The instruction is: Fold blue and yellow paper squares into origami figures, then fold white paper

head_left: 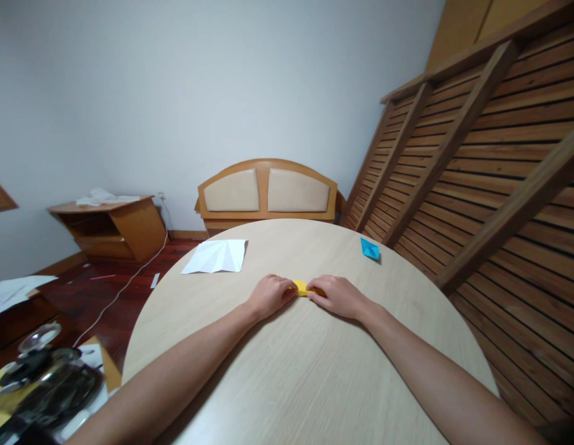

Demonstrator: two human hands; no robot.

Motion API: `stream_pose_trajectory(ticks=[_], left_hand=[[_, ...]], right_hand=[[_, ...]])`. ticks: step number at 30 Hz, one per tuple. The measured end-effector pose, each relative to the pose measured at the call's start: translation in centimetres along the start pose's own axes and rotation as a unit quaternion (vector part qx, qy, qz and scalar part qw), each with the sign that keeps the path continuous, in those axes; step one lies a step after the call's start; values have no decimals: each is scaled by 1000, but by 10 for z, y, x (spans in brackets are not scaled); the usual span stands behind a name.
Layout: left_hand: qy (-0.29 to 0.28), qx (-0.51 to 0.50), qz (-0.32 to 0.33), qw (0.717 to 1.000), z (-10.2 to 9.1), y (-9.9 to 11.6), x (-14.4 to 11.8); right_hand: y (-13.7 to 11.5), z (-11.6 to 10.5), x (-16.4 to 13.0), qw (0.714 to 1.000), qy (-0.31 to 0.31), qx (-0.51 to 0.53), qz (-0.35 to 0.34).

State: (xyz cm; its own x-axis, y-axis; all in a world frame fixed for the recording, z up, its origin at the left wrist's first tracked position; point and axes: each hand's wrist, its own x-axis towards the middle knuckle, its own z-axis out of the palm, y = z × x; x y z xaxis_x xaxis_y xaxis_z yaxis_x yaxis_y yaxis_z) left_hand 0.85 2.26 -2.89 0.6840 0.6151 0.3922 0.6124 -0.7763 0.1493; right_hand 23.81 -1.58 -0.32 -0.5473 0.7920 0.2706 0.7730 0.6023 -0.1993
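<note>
A small piece of folded yellow paper (301, 288) lies between my hands near the middle of the round table (314, 371). My left hand (274, 293) is closed on its left end, fingers and thumb pinched together. On the right end, my right hand (337, 295) grips the paper the same way. Both hands rest low, at the tabletop. My fingers cover the two ends, so only the yellow middle shows. Beyond my right hand sits a folded blue paper piece (371, 249). A creased white paper sheet (215, 256) lies beyond my left hand.
A slatted wooden frame (453, 173) leans along the right side. Behind the table stands a padded headboard (268, 190). At lower left, a glass pot (59, 383) sits on a surface beside the table. A wooden cabinet (129, 232) and a white cable (124, 293) are farther left.
</note>
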Motion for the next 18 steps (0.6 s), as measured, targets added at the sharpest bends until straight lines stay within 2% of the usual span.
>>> stream_pose_trajectory(ticks=[6, 18], left_hand=[[4, 17, 13, 1000, -1, 2, 1], [7, 29, 47, 998, -7, 8, 0]], right_hand=[[-5, 1, 2, 1000, 12, -17, 8], [-10, -3, 2, 999, 11, -26, -31]])
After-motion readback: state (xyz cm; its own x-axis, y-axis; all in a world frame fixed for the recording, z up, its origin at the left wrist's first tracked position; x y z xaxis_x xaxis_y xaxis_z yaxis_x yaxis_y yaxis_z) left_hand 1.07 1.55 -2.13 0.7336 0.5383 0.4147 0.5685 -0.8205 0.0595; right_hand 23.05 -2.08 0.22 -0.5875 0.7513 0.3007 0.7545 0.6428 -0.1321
